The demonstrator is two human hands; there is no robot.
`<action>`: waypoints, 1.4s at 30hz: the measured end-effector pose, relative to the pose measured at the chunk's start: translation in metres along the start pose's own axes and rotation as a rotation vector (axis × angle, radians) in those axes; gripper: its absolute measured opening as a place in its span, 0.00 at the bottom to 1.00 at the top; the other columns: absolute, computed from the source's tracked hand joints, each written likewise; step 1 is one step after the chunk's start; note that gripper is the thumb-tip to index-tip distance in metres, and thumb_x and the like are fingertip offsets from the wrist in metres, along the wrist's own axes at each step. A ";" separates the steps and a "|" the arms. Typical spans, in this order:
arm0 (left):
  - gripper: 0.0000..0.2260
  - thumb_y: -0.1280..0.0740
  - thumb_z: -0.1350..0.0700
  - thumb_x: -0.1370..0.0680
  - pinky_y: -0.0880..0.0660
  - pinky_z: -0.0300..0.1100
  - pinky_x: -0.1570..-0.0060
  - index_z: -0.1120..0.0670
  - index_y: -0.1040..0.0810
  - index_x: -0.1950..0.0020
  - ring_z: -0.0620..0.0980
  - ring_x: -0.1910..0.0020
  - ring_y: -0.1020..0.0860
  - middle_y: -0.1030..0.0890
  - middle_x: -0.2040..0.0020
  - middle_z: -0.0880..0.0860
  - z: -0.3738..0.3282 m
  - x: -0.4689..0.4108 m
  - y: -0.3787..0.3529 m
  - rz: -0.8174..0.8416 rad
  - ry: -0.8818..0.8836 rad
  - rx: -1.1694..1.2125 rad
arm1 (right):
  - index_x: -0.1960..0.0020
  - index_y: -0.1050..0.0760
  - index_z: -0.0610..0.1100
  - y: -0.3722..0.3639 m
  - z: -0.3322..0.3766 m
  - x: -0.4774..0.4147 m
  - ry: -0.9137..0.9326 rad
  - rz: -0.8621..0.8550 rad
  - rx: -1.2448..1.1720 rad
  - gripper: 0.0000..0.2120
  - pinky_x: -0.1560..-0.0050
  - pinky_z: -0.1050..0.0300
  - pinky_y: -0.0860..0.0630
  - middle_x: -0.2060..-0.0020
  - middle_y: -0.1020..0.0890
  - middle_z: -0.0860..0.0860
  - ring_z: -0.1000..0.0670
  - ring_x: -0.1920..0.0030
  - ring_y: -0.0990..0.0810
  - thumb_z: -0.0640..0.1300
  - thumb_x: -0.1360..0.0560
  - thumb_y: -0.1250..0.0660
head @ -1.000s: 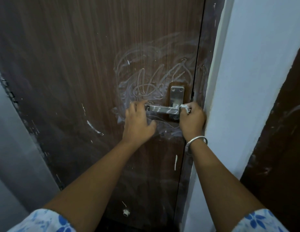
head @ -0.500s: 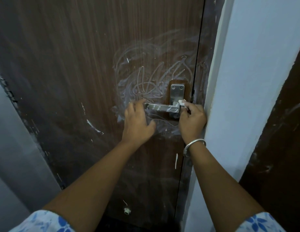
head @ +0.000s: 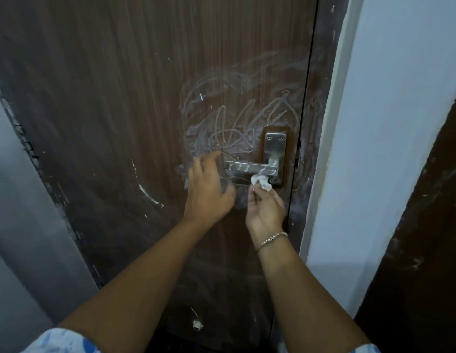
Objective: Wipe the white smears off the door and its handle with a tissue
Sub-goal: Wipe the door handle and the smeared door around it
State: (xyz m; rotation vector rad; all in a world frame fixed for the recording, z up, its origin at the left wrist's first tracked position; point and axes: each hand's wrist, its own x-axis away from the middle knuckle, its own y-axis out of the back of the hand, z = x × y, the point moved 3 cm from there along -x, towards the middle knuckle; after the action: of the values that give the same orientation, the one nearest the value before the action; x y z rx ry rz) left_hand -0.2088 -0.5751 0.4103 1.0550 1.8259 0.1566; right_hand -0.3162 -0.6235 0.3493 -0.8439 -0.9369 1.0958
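A dark brown wooden door (head: pixel 119 110) fills the view, with white scribbled smears (head: pixel 237 128) above and around its metal lever handle (head: pixel 249 166). The handle itself carries white streaks and sits on a steel plate (head: pixel 274 149). My right hand (head: pixel 265 210) pinches a crumpled white tissue (head: pixel 261 182) just under the handle's inner end, palm turned toward me. My left hand (head: pixel 209 189) rests flat on the door just left of the lever's free end, fingers spread, holding nothing.
A pale blue-white wall (head: pixel 387 149) stands right of the door frame (head: pixel 313 123). A second dark door (head: pixel 425 250) lies at the far right. A grey wall (head: pixel 18 225) is on the left. Small white chips mark the door low down (head: pixel 197 324).
My left hand has let go of the lever and now lies flat on the door beside it. My right hand has dropped from the handle's pivot to below it, turning palm up with the tissue.
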 end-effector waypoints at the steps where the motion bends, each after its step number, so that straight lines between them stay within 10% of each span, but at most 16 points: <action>1: 0.30 0.31 0.61 0.33 0.38 0.48 0.36 0.58 0.35 0.32 0.59 0.36 0.34 0.33 0.37 0.59 0.002 -0.002 0.005 -0.023 -0.003 -0.006 | 0.55 0.29 0.37 -0.005 -0.004 0.001 -0.027 -0.016 -0.076 0.11 0.59 0.58 0.22 0.60 0.22 0.42 0.49 0.60 0.20 0.23 0.29 0.37; 12: 0.30 0.31 0.61 0.33 0.37 0.50 0.36 0.59 0.35 0.32 0.59 0.37 0.34 0.34 0.37 0.59 0.005 -0.011 0.016 0.001 -0.039 -0.072 | 0.47 0.26 0.39 -0.046 -0.008 -0.008 -0.100 -0.136 -0.271 0.08 0.58 0.61 0.24 0.49 0.25 0.46 0.51 0.51 0.25 0.31 0.24 0.38; 18: 0.28 0.30 0.62 0.33 0.40 0.46 0.36 0.61 0.33 0.34 0.60 0.37 0.33 0.32 0.38 0.61 0.010 -0.009 0.015 -0.006 -0.051 -0.079 | 0.46 0.29 0.37 -0.042 -0.011 -0.003 -0.039 -0.241 -0.260 0.10 0.59 0.63 0.22 0.56 0.23 0.46 0.54 0.63 0.22 0.31 0.26 0.35; 32: 0.28 0.30 0.61 0.32 0.37 0.48 0.35 0.61 0.34 0.33 0.59 0.37 0.33 0.32 0.37 0.61 0.015 -0.006 0.016 0.021 -0.055 -0.078 | 0.63 0.29 0.40 -0.029 0.005 -0.002 0.337 -0.245 0.001 0.13 0.69 0.66 0.22 0.66 0.22 0.46 0.51 0.64 0.21 0.24 0.31 0.34; 42: 0.28 0.29 0.60 0.31 0.41 0.41 0.37 0.60 0.34 0.33 0.58 0.36 0.34 0.33 0.36 0.60 0.033 -0.002 0.017 0.029 -0.015 -0.055 | 0.49 0.23 0.36 -0.016 0.022 0.000 0.461 -0.204 0.145 0.13 0.56 0.58 0.20 0.56 0.18 0.40 0.44 0.54 0.18 0.25 0.31 0.34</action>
State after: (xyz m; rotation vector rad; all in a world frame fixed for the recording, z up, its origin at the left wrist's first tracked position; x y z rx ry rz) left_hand -0.1725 -0.5768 0.4035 1.0421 1.7840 0.2146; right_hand -0.3312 -0.6257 0.3723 -0.8150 -0.5361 0.7387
